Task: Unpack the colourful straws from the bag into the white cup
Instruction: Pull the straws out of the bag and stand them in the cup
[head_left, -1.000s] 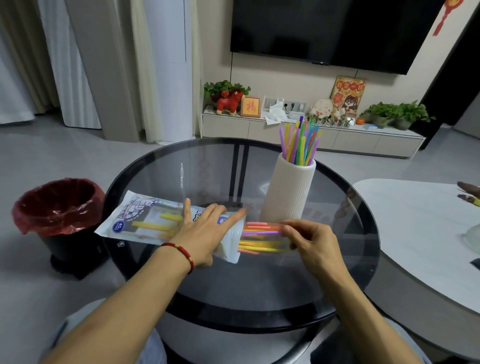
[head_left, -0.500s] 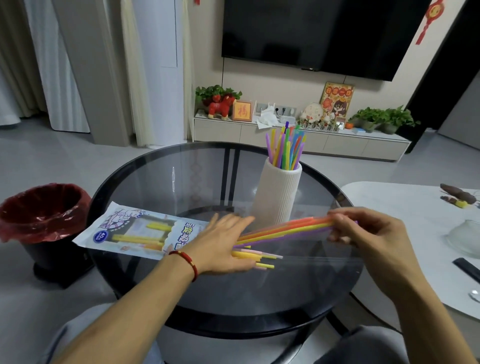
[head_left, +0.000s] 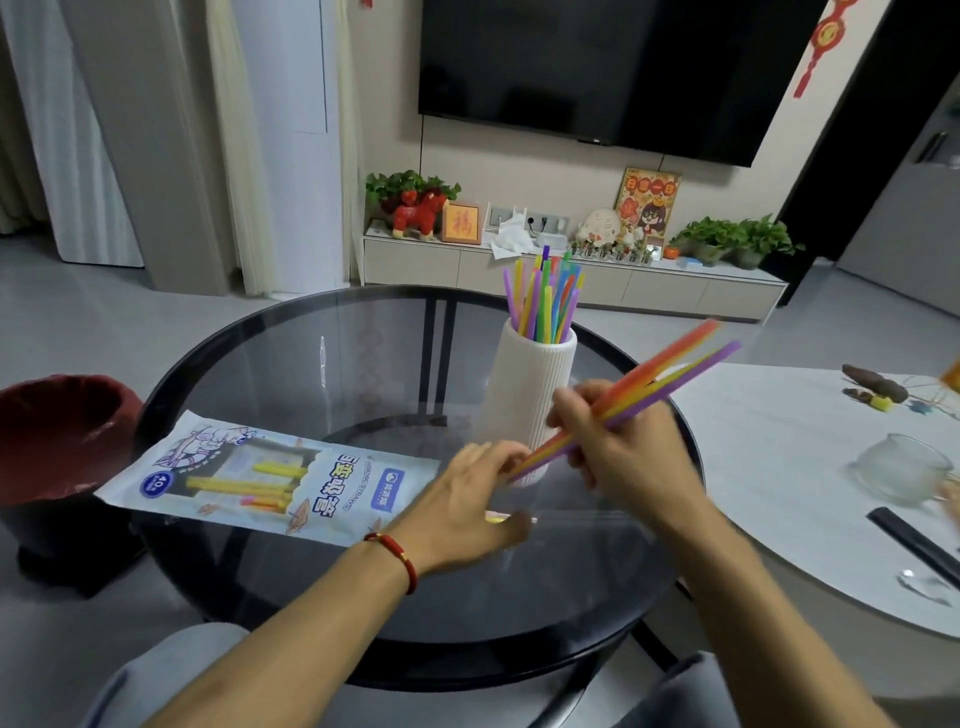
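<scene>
Head view: your right hand grips a bundle of straws near its lower end, fingers curled round it. The long part slants up and to the right past the white cup; the short tail pokes out down-left, just in front of the cup's base. Your left hand lies with fingers relaxed and holding nothing, at the mouth end of the bag, which lies flat on the glass table.

Judgement: the step is carrying the bundle to the cup. Swing it upright first, tail down, then lower it into the opening. The cup already holds many straws, so aim for a gap and release low. Keep clear of the tall, narrow cup's wall; a knock could tip it. A few yellow straws show inside the bag, so more remains.
</scene>
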